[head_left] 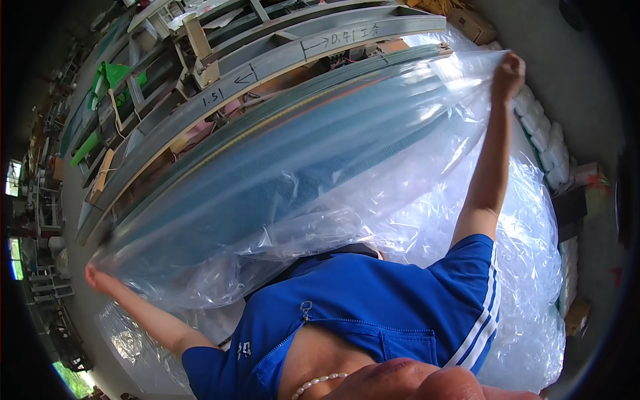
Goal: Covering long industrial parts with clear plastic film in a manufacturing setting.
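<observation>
A wide sheet of clear plastic film (280, 207) is stretched taut between my two outspread arms. My left hand (99, 277), low at the far left, is closed on one corner of it. Up at the right, my right hand (509, 75) grips the opposite end in a fist. The film lies over a long green work surface (333, 175), which shows through it. Toward my body the film falls in loose, shiny folds.
A long grey metal beam (280, 65) with handwritten marks runs beyond the work surface. A large heap of clear film (523, 280) bulges at my right. Behind it are stacked white plastic bundles (543, 130) and a cardboard box (471, 27). Green cloth (107, 83) hangs at the upper left.
</observation>
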The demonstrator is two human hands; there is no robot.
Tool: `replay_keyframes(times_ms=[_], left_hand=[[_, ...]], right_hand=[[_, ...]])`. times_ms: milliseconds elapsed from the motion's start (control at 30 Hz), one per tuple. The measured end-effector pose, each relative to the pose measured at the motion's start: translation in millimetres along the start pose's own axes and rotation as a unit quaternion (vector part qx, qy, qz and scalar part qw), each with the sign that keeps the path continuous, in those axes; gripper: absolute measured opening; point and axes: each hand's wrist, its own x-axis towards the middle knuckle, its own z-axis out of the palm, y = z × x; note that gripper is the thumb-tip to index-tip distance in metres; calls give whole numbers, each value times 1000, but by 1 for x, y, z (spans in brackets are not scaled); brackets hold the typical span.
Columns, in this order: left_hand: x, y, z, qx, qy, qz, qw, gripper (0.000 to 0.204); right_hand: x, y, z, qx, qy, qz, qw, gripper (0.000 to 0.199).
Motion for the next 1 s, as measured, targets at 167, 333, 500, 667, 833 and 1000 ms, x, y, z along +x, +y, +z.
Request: replay_keyframes(times_ms=[167,333,500,667,833,1000], left_hand=[[-6,-84,8,43,-13,22,999,15],[-10,-108,22,36,4,-21,999,16],[10,-114,-30,-92,-41,47,994,18],[-28,-90,42,79,-75,22,994,29],[-43,-60,50,-163,15,-46,985,17],[-50,-49,59,-153,36,-22,987,11]], right_hand=[[-104,51,82,-120,-114,4,986,19],[-122,47,113,-134,-125,-34,982,15],[-141,75,180,-160,-195,-111,961,13],[-107,221,173,-371,-170,-217,887,16],[-108,187,168,-386,-58,-324,862,26],[-106,140,154,-162,-106,-214,957,28]])
